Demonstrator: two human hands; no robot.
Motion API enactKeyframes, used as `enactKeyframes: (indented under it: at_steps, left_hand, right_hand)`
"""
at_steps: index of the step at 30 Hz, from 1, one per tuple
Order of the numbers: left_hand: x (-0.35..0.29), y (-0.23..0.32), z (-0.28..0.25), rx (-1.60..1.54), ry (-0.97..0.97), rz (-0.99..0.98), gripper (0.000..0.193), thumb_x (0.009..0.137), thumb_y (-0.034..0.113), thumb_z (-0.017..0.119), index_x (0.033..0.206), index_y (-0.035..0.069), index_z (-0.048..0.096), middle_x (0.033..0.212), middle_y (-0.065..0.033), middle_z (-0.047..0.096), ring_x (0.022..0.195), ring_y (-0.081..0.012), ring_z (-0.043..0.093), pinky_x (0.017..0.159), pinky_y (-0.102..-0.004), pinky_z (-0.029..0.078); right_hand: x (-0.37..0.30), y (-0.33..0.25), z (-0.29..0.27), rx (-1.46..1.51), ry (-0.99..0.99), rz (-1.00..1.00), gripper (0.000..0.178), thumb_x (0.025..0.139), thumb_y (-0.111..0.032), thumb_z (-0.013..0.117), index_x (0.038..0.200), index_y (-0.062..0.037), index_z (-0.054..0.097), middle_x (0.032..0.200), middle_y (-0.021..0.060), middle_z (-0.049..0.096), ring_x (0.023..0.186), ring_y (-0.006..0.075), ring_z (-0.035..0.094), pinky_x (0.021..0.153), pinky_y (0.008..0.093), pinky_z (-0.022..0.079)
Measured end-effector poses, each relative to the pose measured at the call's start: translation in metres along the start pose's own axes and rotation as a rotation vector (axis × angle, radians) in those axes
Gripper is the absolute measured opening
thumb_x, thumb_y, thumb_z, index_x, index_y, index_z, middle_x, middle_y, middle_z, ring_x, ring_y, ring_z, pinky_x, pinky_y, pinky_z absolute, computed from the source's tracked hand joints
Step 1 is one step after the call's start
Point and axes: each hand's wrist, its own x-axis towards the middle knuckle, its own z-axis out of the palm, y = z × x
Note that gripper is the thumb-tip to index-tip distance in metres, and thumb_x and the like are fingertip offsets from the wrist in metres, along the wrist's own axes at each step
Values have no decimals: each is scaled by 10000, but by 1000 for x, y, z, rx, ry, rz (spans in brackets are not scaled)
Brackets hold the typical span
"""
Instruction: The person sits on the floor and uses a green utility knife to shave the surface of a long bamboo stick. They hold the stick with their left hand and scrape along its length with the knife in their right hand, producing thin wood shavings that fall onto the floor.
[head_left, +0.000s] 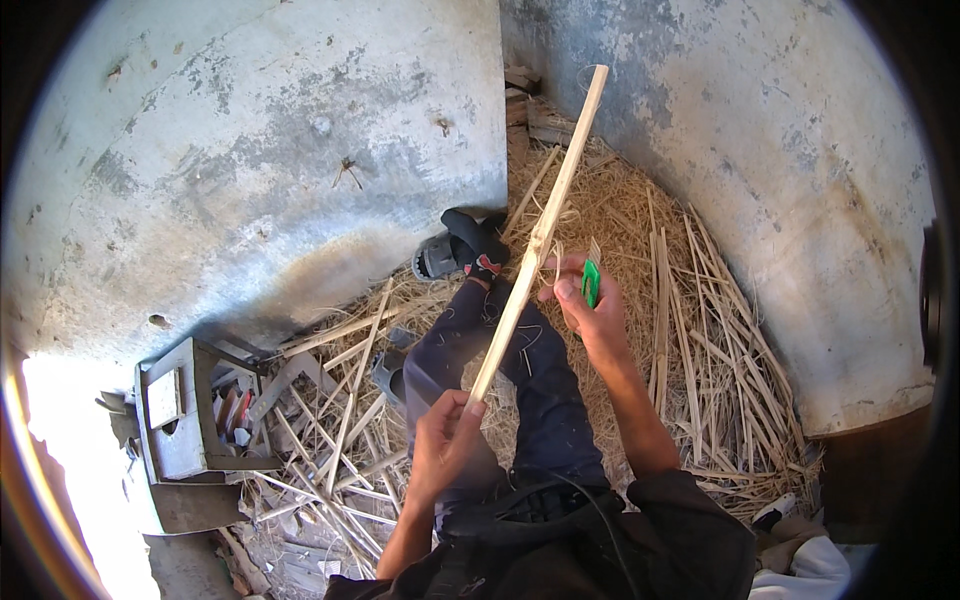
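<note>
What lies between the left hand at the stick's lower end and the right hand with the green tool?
In the head view, only the pale wooden stick spans from the left hand to the right hand with the green tool; behind it is the person's dark trouser leg.

Pale wood, straw yellow and one pop of green

The stick is a pale cream-tan, pretty much matching the shavings heaped on the floor, which are a dry straw yellow. The knife has a bright green handle, easily the loudest colour here. Trousers are dark navy, the sandal is black and grey with a bit of red at the strap. Walls are blotchy grey with whitish patches and rusty brown stains. The little box is dull grey with reddish bits inside.
</note>
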Motion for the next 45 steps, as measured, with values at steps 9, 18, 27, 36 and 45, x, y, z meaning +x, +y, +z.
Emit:
enactKeyframes:
  at_steps: [9, 18, 27, 36, 45]
  left_hand:
    - [0, 14, 5, 278, 204, 93, 146, 1035, 149, 723, 1048, 6, 699, 733, -31, 705, 628, -49, 620, 556, -230, 450]
    - [1, 15, 10, 443, 284, 199, 145, 997, 99, 757, 1055, -18, 693, 769, -103, 754, 685, -119, 708, 617, -282, 512]
    - [1, 18, 2, 469, 228, 155, 147, 1001, 120, 758, 1073, 2, 708, 823, -127, 756, 694, -154, 691, 645, -324, 523]
    - [-1, 17, -23, 403, 46, 50, 150, 1038, 152, 704, 1088, 13, 730, 716, -6, 611, 654, -58, 484, 571, -289, 392]
    - [-2, 10, -28, 285, -34, -15, 185, 1060, 184, 684, 1109, 10, 722, 741, 22, 617, 667, -49, 477, 573, -276, 371]
  right_hand:
    - [4, -6, -4, 85, -44, 86, 366, 1014, -236, 757, 1282, 2, 682, 978, 96, 779, 661, 27, 596, 576, 209, 435]
    - [2, -16, 3, -128, -43, 89, 229, 1051, -202, 705, 1102, 16, 756, 931, 60, 781, 825, 117, 727, 740, 294, 555]
    - [7, -8, -11, -680, -24, -427, 124, 926, -84, 719, 853, -7, 652, 687, 114, 630, 569, 211, 597, 563, 357, 438]
    - [23, -19, -41, -639, -366, -339, 266, 867, -121, 751, 736, -18, 543, 622, 91, 483, 538, 179, 442, 534, 372, 363]
    - [36, -15, -54, -387, -532, -233, 352, 948, -200, 688, 685, -25, 531, 615, -10, 483, 584, 93, 432, 535, 339, 339]
